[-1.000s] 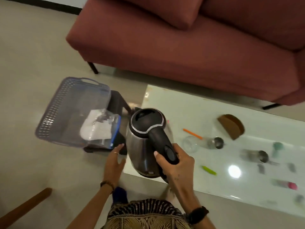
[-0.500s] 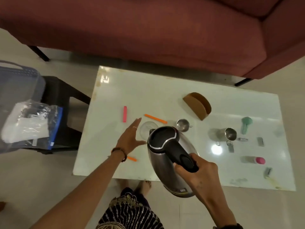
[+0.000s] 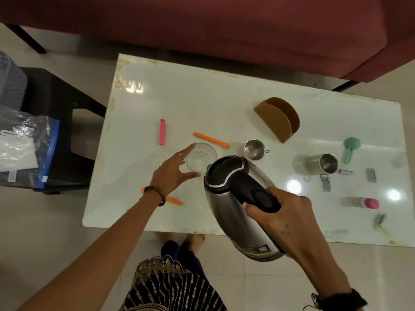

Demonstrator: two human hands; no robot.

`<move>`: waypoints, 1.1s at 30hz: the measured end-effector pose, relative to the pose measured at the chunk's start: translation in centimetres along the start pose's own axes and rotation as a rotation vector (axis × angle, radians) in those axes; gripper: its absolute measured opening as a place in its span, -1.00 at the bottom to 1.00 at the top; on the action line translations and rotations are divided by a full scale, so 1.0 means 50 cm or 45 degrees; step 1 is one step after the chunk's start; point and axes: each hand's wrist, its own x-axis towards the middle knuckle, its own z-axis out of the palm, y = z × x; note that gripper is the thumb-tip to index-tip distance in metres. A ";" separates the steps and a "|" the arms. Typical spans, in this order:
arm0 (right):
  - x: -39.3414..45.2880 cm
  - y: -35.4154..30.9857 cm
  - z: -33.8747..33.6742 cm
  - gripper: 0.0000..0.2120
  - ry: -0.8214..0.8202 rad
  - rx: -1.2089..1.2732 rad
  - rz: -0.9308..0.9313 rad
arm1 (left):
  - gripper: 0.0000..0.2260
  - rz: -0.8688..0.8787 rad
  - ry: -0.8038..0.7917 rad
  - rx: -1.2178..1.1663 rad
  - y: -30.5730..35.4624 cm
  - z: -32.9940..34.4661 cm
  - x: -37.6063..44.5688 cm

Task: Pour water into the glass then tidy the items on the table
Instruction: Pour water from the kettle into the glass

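A glossy white counter [image 3: 224,104] stands in front of a dark red sofa [image 3: 224,25], with a black side stand [image 3: 58,113] to its left carrying a plastic bag [image 3: 24,144].

In the head view, the only one, the clear glass [image 3: 201,158] stands upright near the middle of the counter, just below an orange stick [image 3: 211,140] and to the left of a small steel cup [image 3: 254,149]. The left hand [image 3: 173,172] is spread wide, fingers reaching to the near side of the glass; whether it touches the glass I cannot tell. The right hand [image 3: 280,212] is wrapped round the black handle of the steel kettle [image 3: 238,198], which hangs tilted with its lid end right beside the rim of the glass. No water is visible.

The risk, as I judge it, lies in the pour: the spout is hidden under the lid, so the stream could miss the rim and run across the slick counter toward the pink clip [image 3: 162,132] and orange stick. If the water is hot, the open left hand by the glass could be splashed. An unsteadied glass could also slide or tip if the kettle knocks it.
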 end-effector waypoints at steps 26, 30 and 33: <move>0.043 -0.041 -0.008 -0.79 -0.119 -0.141 0.080 | -0.27 -0.128 -0.007 -0.221 0.010 0.004 0.006; 0.050 -0.048 -0.012 -0.78 -0.131 -0.179 0.068 | -0.27 -0.148 -0.015 -0.266 0.010 0.005 0.008; 0.054 -0.052 -0.013 -0.77 -0.119 -0.204 0.078 | -0.27 -0.152 -0.027 -0.288 0.007 0.003 0.008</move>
